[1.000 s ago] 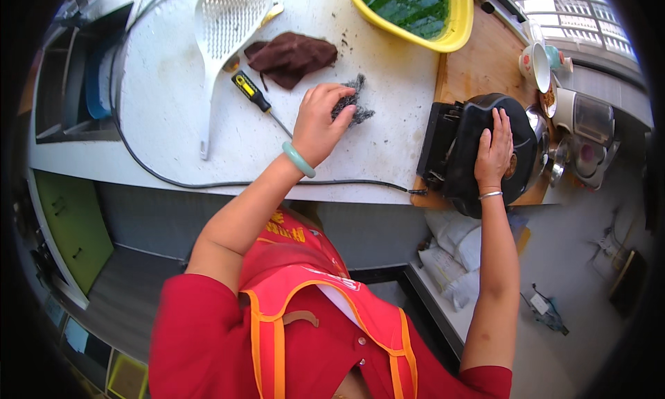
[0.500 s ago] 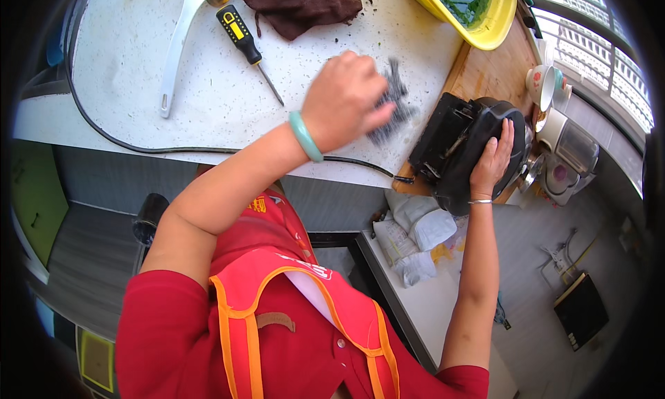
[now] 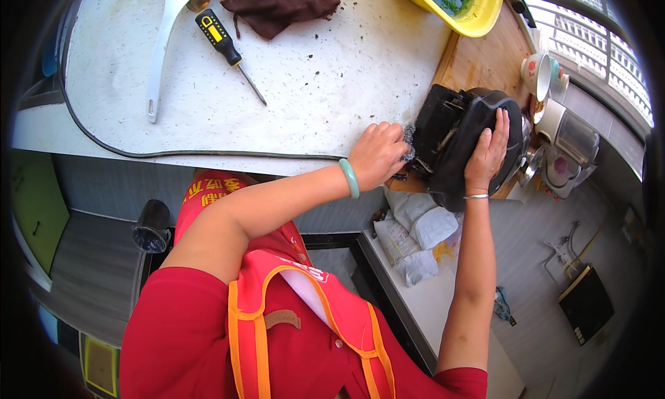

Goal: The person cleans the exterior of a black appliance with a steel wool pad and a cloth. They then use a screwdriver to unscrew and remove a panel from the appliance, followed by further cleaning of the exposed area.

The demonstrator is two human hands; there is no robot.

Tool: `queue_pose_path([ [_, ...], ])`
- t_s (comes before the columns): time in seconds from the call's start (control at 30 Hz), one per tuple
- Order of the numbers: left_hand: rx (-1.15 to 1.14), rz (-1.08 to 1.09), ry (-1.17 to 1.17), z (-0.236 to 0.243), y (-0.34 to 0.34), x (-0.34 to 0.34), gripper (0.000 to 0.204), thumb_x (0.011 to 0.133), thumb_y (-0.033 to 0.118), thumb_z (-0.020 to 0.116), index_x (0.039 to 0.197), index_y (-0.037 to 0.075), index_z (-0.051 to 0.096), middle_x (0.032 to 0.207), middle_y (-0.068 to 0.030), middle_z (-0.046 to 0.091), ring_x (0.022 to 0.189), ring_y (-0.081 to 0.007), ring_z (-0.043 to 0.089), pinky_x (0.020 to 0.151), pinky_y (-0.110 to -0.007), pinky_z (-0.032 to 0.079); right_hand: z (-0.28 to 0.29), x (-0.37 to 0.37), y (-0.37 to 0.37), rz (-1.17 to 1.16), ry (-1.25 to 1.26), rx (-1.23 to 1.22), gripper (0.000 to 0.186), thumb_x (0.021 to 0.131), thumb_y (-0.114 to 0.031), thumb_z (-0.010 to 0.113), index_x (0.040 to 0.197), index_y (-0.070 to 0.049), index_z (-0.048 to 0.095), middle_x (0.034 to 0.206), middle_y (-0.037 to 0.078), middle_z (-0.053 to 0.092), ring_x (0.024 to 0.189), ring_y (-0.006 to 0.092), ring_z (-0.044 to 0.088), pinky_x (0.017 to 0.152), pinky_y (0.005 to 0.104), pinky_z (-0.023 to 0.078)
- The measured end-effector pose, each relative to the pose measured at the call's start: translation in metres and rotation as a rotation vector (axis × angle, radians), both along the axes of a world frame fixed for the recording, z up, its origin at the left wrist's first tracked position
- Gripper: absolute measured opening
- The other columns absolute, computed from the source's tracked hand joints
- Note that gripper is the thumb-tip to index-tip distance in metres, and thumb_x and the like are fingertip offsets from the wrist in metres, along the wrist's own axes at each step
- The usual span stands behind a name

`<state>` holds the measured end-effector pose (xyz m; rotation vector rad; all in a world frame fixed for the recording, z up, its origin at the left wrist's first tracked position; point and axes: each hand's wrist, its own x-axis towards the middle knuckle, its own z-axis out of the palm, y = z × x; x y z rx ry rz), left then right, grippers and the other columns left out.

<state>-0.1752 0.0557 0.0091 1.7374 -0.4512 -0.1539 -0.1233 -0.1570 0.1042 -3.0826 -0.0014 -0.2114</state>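
Observation:
My left hand (image 3: 379, 149), with a green bangle at its wrist, has its fingers closed on a grey steel-wool scrubber (image 3: 409, 139). The scrubber is at the left side of a black appliance (image 3: 454, 156) that has a rounded housing and a flat dark part; whether it touches is hard to tell. My right hand (image 3: 488, 153) lies flat on the housing's right side, fingers stretched out. A black cable (image 3: 228, 152) runs along the counter's front edge toward the appliance. Left of my hands lies a black-and-yellow screwdriver (image 3: 225, 46).
Dark crumbs dot the white counter (image 3: 298, 94). A brown cloth (image 3: 280, 7), a white slotted spatula (image 3: 161, 66) and a yellow basin (image 3: 478, 21) with greens lie toward the back. Bowls (image 3: 537, 77) stand right of the wooden board (image 3: 478, 63). Plastic bags (image 3: 415, 236) sit below the counter.
My left hand has moved right and nearer to me with the scrubber, from over the counter to the appliance's side. My right hand stays on the appliance.

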Motion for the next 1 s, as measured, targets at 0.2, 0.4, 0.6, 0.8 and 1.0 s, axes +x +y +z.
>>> queue_pose_path([
  [0.2, -0.085, -0.030, -0.102, 0.002, -0.008, -0.019, 0.022, 0.065, 0.004, 0.065, 0.087, 0.004, 0.061, 0.091, -0.0095, 0.050, 0.086, -0.0270, 0.050, 0.075, -0.036, 0.043, 0.002, -0.001, 0.001, -0.001, -0.001, -0.019, 0.043, 0.092, -0.022, 0.037, 0.133, -0.007, 0.042, 0.138, 0.013, 0.039, 0.128, 0.0297, 0.035, 0.106, 0.0406, 0.025],
  [0.4, 0.064, -0.018, -0.205, 0.008, -0.009, -0.038, 0.028, 0.074, 0.008, 0.056, 0.102, 0.008, 0.060, 0.097, -0.0093, 0.051, 0.092, -0.0256, 0.050, 0.082, -0.036, 0.041, 0.001, -0.001, 0.000, -0.006, 0.000, -0.013, 0.044, 0.092, -0.022, 0.037, 0.133, -0.007, 0.042, 0.138, 0.013, 0.039, 0.129, 0.0297, 0.034, 0.106, 0.0406, 0.025],
  [0.6, 0.229, -0.103, -0.230, 0.011, -0.006, -0.038, 0.031, 0.078, 0.012, 0.051, 0.107, 0.012, 0.060, 0.090, -0.0067, 0.049, 0.086, -0.0223, 0.050, 0.077, -0.034, 0.039, 0.000, -0.001, -0.001, 0.007, -0.005, -0.019, 0.044, 0.092, -0.022, 0.038, 0.133, -0.007, 0.041, 0.138, 0.012, 0.039, 0.129, 0.0289, 0.033, 0.106, 0.0401, 0.024],
  [0.8, 0.268, -0.208, -0.336, 0.008, -0.004, -0.017, 0.028, 0.075, 0.014, 0.054, 0.101, 0.010, 0.062, 0.082, -0.0052, 0.046, 0.080, -0.0208, 0.050, 0.069, -0.032, 0.039, 0.000, -0.001, 0.000, -0.022, 0.000, -0.029, 0.044, 0.091, -0.022, 0.039, 0.132, -0.008, 0.042, 0.139, 0.010, 0.038, 0.130, 0.0270, 0.033, 0.106, 0.0394, 0.023],
  [1.0, 0.100, -0.093, -0.169, -0.003, 0.010, -0.012, 0.024, 0.070, 0.007, 0.059, 0.093, 0.007, 0.062, 0.085, -0.0087, 0.049, 0.080, -0.0256, 0.050, 0.070, -0.036, 0.041, 0.001, -0.001, -0.003, -0.019, -0.007, -0.021, 0.043, 0.092, -0.023, 0.038, 0.133, -0.010, 0.042, 0.139, 0.009, 0.038, 0.130, 0.0258, 0.033, 0.106, 0.0396, 0.023],
])
